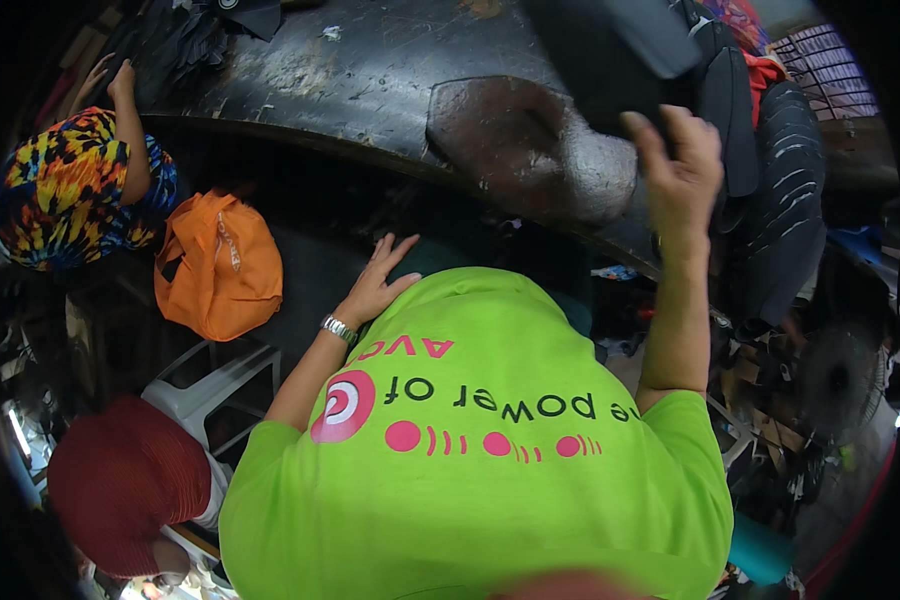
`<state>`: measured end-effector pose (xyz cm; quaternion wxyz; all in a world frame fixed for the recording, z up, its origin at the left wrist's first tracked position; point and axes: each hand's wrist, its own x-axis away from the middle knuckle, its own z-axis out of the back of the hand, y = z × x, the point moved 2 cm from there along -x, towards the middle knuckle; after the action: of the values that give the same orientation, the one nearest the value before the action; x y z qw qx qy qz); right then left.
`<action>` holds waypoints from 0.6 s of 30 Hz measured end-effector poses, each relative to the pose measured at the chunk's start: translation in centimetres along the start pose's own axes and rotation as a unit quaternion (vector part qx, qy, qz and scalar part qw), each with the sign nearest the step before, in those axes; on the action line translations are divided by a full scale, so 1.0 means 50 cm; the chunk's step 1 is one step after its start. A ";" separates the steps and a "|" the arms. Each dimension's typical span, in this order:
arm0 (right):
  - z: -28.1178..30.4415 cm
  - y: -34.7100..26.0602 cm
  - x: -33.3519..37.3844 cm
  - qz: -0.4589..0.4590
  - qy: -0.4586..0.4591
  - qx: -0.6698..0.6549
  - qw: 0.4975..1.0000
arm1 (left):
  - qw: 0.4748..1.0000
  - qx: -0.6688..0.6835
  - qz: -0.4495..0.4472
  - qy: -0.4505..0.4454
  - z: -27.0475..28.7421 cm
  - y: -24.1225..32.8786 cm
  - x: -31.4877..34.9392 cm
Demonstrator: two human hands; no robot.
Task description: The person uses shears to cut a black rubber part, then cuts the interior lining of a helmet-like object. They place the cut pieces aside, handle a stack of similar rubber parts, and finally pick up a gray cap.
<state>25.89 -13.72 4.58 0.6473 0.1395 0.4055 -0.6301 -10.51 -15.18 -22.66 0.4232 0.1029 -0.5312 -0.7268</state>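
Bag (220, 268) & stool (185, 402) L of L hand (378, 282)

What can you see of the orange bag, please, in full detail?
The orange bag looks like thin fabric, creased and slumped, with pale lettering down its face and a dark gap at its left side. It is left of the person's left hand, which does not touch it, near a pale plastic seat. What supports it is unclear.
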 end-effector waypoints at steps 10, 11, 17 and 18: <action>-0.059 -0.136 -0.030 0.075 -0.265 -0.290 0.917 | 0.941 0.278 0.092 0.170 0.031 -0.070 0.028; -0.075 -0.114 -0.059 0.075 -0.192 -0.244 0.948 | 0.938 0.282 0.105 0.170 0.029 -0.069 0.035; -0.263 -0.051 -0.147 0.005 -0.116 0.039 0.992 | 0.951 0.222 0.124 0.176 0.025 -0.053 0.064; -0.292 -0.059 -0.141 -0.026 -0.205 0.122 0.971 | 0.952 0.217 0.133 0.173 0.025 -0.055 0.067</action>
<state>18.94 0.82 1.26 0.6781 0.0740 0.1876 -0.7068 -14.74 -16.55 -23.52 0.5685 0.2448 -0.6036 -0.5025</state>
